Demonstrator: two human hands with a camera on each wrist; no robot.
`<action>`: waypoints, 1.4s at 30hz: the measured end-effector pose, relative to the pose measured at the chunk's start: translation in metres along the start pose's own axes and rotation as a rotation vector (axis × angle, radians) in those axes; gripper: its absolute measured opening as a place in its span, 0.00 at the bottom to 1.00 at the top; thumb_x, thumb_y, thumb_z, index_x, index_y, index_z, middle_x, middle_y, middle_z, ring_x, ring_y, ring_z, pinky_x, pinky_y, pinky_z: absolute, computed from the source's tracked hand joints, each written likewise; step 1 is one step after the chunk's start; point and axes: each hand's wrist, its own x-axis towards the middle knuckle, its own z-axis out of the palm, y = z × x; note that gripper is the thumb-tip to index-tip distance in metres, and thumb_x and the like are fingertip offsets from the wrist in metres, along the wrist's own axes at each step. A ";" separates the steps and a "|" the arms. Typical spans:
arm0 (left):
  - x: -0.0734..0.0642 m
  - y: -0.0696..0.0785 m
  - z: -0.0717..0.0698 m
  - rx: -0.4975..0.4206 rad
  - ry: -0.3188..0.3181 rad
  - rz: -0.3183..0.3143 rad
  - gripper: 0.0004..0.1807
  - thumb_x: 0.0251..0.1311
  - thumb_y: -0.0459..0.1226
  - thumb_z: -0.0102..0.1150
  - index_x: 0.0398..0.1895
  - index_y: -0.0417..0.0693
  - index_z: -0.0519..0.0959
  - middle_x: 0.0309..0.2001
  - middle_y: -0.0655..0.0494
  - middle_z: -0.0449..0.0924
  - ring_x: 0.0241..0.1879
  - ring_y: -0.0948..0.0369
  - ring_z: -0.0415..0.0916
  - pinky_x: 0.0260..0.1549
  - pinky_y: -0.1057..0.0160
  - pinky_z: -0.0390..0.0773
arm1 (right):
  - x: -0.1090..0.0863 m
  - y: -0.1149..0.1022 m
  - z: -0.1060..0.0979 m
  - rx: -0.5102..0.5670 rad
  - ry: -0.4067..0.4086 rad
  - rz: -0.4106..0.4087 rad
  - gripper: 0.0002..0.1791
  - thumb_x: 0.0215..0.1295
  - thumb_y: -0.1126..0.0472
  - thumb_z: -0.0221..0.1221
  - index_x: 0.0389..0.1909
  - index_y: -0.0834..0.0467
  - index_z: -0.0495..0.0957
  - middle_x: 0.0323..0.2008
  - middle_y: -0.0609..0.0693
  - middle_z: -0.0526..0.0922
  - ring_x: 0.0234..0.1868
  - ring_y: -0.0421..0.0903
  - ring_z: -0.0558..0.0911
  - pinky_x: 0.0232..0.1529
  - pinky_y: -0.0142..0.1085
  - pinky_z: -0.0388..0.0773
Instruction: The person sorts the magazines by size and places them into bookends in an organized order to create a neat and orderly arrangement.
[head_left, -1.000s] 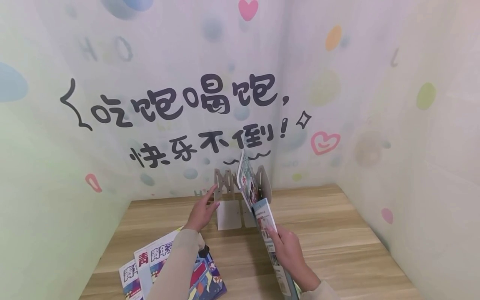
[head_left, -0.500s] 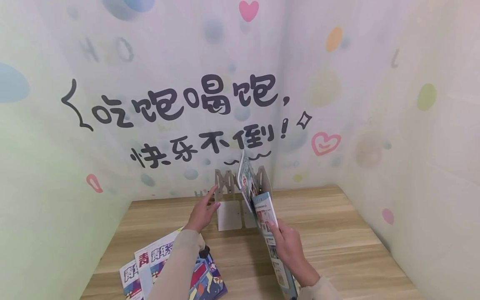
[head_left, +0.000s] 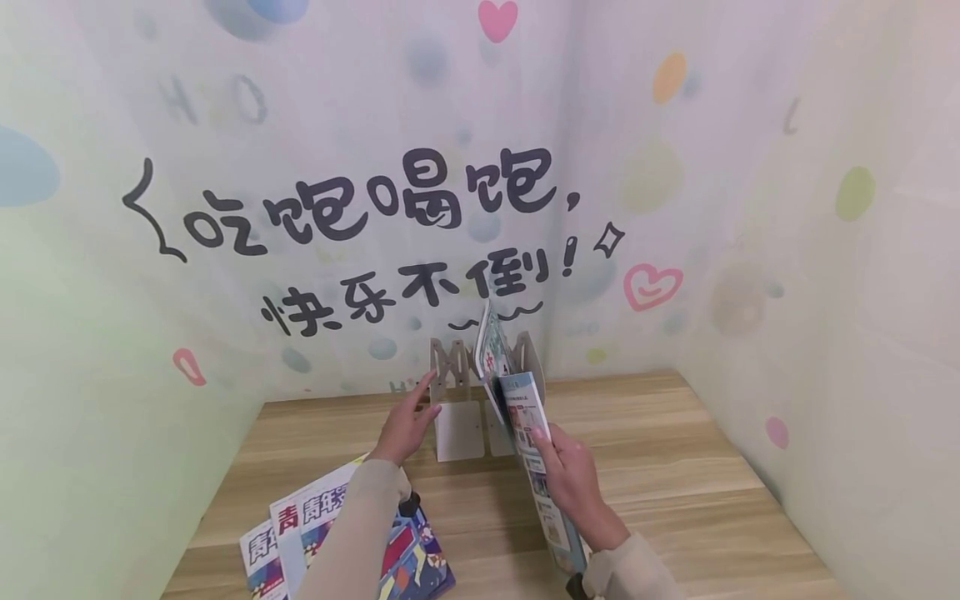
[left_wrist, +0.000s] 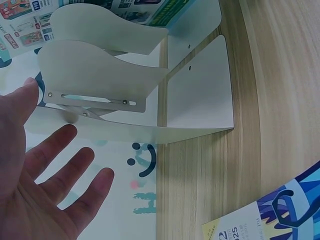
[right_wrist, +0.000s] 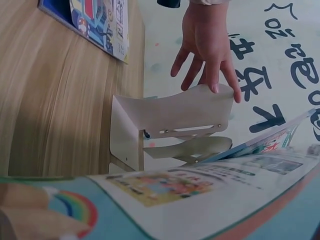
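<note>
Brown wood shows on the table (head_left: 660,492) between the pile of magazines (head_left: 412,558) on the left and the paper magazine (head_left: 555,525) in the right hand (head_left: 577,483), with more to the right. The right thumb and fingers pinch the paper magazine. It is on edge, its long way pointing ahead to the rack (head_left: 459,432). The left hand (head_left: 403,432) has spread fingers at the rack's left plate. That rack is pale and curvy. Behind it, black writing marks the white wall (head_left: 600,108).

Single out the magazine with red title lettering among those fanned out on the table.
The middle magazine: its visible title character is red. The left magazine, partly beneath it, and the right magazine, overlapping it, both show dark purplish title lettering.
</note>
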 end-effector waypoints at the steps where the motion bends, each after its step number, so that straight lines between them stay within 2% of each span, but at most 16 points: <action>1: 0.000 0.000 0.000 -0.002 -0.002 -0.005 0.34 0.70 0.43 0.53 0.75 0.74 0.54 0.61 0.45 0.73 0.57 0.46 0.73 0.53 0.40 0.72 | 0.000 0.001 0.000 -0.004 -0.002 -0.005 0.18 0.76 0.54 0.48 0.49 0.60 0.82 0.43 0.59 0.85 0.34 0.50 0.86 0.26 0.39 0.83; 5: 0.001 0.000 0.001 -0.004 0.000 -0.007 0.34 0.70 0.43 0.54 0.74 0.77 0.53 0.62 0.46 0.73 0.57 0.47 0.72 0.53 0.41 0.72 | 0.002 0.005 0.001 -0.025 0.004 -0.029 0.16 0.75 0.56 0.49 0.47 0.61 0.82 0.42 0.59 0.86 0.33 0.51 0.86 0.26 0.40 0.82; 11: 0.002 -0.002 0.002 0.007 0.012 0.020 0.34 0.70 0.41 0.54 0.76 0.67 0.55 0.62 0.45 0.73 0.56 0.46 0.73 0.53 0.41 0.72 | 0.006 0.009 0.002 -0.053 0.043 -0.082 0.15 0.74 0.58 0.51 0.46 0.61 0.83 0.41 0.59 0.86 0.33 0.51 0.86 0.27 0.41 0.83; 14: 0.002 -0.002 0.002 0.003 0.009 0.010 0.34 0.70 0.41 0.54 0.76 0.67 0.55 0.62 0.45 0.73 0.57 0.46 0.73 0.53 0.40 0.72 | 0.010 0.011 0.003 -0.070 0.083 -0.150 0.12 0.71 0.62 0.53 0.42 0.63 0.84 0.38 0.59 0.86 0.31 0.50 0.85 0.25 0.41 0.82; 18: 0.001 -0.001 0.002 -0.001 0.001 -0.006 0.34 0.70 0.44 0.53 0.76 0.70 0.54 0.62 0.45 0.73 0.56 0.47 0.73 0.52 0.41 0.73 | 0.017 0.016 0.006 -0.105 0.168 -0.282 0.08 0.64 0.66 0.56 0.32 0.64 0.84 0.31 0.58 0.86 0.25 0.47 0.83 0.21 0.38 0.80; 22: 0.000 0.000 0.001 0.001 -0.004 -0.023 0.34 0.71 0.45 0.52 0.75 0.77 0.53 0.61 0.46 0.74 0.55 0.48 0.74 0.52 0.42 0.74 | 0.025 0.019 0.009 -0.163 0.266 -0.402 0.08 0.58 0.66 0.57 0.23 0.62 0.82 0.25 0.55 0.85 0.20 0.46 0.80 0.17 0.38 0.76; 25: 0.000 0.002 0.001 0.003 -0.003 -0.033 0.34 0.71 0.44 0.52 0.74 0.81 0.52 0.61 0.47 0.74 0.54 0.49 0.74 0.50 0.44 0.75 | 0.029 0.019 0.010 -0.206 0.306 -0.447 0.10 0.58 0.65 0.56 0.19 0.60 0.78 0.21 0.53 0.83 0.17 0.45 0.77 0.14 0.37 0.72; 27: -0.001 0.002 0.000 0.011 0.002 -0.023 0.35 0.71 0.42 0.53 0.74 0.79 0.52 0.60 0.47 0.74 0.51 0.50 0.75 0.48 0.45 0.76 | 0.032 0.018 0.010 -0.231 0.314 -0.458 0.11 0.59 0.64 0.55 0.17 0.59 0.76 0.20 0.53 0.83 0.16 0.45 0.75 0.13 0.37 0.70; 31: -0.001 0.002 0.000 0.028 0.006 -0.006 0.35 0.70 0.41 0.53 0.75 0.75 0.53 0.60 0.46 0.74 0.47 0.52 0.76 0.43 0.48 0.78 | 0.035 0.018 0.010 -0.240 0.306 -0.478 0.10 0.59 0.65 0.56 0.19 0.60 0.76 0.22 0.55 0.83 0.16 0.46 0.76 0.13 0.38 0.71; 36: -0.001 0.001 0.000 0.037 0.001 -0.011 0.34 0.70 0.44 0.53 0.75 0.78 0.52 0.58 0.48 0.75 0.44 0.54 0.77 0.41 0.51 0.79 | 0.038 0.019 0.010 -0.237 0.296 -0.506 0.07 0.59 0.66 0.58 0.24 0.61 0.78 0.24 0.56 0.84 0.18 0.49 0.80 0.15 0.42 0.74; 42: -0.001 0.003 0.000 0.042 0.016 0.009 0.34 0.70 0.43 0.54 0.75 0.72 0.54 0.55 0.46 0.77 0.42 0.53 0.78 0.41 0.51 0.79 | 0.039 0.019 0.010 -0.274 0.336 -0.496 0.03 0.59 0.67 0.60 0.30 0.64 0.80 0.27 0.57 0.85 0.22 0.53 0.83 0.18 0.46 0.76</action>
